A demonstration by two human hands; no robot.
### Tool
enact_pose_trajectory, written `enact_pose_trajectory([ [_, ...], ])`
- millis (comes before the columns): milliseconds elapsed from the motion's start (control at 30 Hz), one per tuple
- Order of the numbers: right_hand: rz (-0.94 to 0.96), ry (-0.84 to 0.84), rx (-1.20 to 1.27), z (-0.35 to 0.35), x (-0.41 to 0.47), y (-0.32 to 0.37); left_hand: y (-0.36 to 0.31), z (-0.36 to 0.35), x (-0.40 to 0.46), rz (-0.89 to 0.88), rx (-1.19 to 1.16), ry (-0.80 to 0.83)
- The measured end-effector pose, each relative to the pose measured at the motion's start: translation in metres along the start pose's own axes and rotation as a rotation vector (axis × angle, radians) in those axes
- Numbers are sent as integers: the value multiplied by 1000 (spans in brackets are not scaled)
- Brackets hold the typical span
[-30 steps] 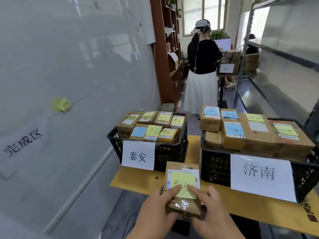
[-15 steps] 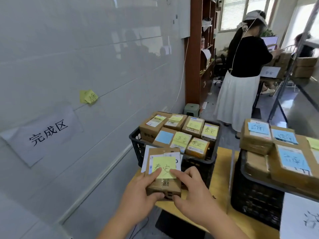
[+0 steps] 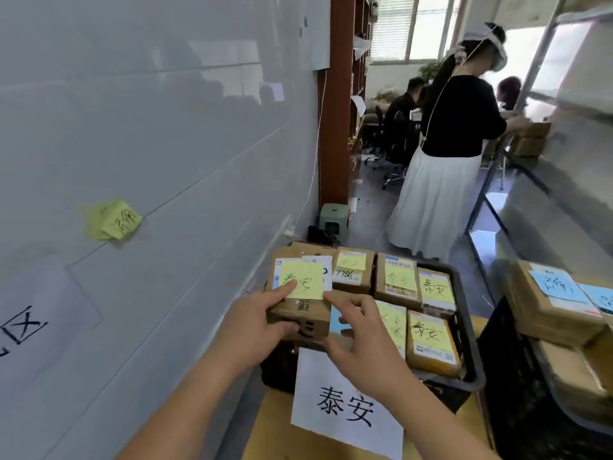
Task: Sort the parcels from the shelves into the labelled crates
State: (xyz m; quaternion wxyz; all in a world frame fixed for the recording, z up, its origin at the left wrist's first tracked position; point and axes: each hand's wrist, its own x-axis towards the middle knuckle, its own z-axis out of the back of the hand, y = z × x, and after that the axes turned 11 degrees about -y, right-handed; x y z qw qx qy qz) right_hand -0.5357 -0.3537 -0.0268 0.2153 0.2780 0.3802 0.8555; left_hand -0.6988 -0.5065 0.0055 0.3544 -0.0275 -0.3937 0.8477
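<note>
1. A worker holds a small cardboard parcel [image 3: 300, 300] over the near left corner of the black crate [image 3: 471, 376] whose paper sign [image 3: 345, 410] reads 泰安, the same two characters written on the yellow sticky note [image 3: 302, 281] on the parcel's top.
2. The left hand [image 3: 252, 330] grips the parcel at its near left edge, thumb pressed on the note and fingers curled around the front face.
3. The right hand [image 3: 361, 340] is loosely spread at the parcel's right side, forefinger touching the top corner; whether its thumb bears on the box cannot be told.
4. The box looks stiff and squared, taped shut, and by its size probably light; its brown card should give a sure, non-slip hold.
5. The side faces and bottom edges appear the best places to hold it, since the note is only stuck on and could peel off under a sliding thumb.
6. Other parcels with yellow notes [image 3: 429, 343] already fill most of the crate.
</note>
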Motion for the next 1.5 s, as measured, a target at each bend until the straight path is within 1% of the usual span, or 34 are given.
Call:
enact_pose_trajectory([
  [67,-63,7,-61,-12,12,-5,15,11,31,11,-2,-3],
  [167,-121,49,-252,-23,23,-20,28,18,71,32,7,-17],
  [233,-123,68,-391,-26,31,-35,33,15,94,35,14,-4],
  [333,-199,115,-565,-28,41,-55,33,1,126,6,32,37],
  [433,-167,193,-712,-29,47,-71,27,-14,155,-24,23,45],
  [533,-186,226,-722,-32,47,-84,24,-29,181,-19,20,53],
  [700,-161,186,-768,-39,38,-102,37,-49,208,-16,86,97],
  [867,-152,156,-746,-43,45,-110,60,-61,205,42,127,150],
  [1000,-132,169,-767,-45,58,-114,76,-61,199,82,64,163],
  [1133,-139,184,-791,-45,70,-116,83,-58,196,30,73,205],
  [1200,-192,202,-795,-44,70,-114,85,-57,196,13,79,230],
  [1300,-266,213,-779,-43,67,-104,87,-54,198,-58,97,277],
  [1400,-276,156,-760,-42,68,-89,86,-50,196,-133,112,308],
  [1500,-281,103,-789,-45,72,-72,87,-42,190,-168,179,295],
])
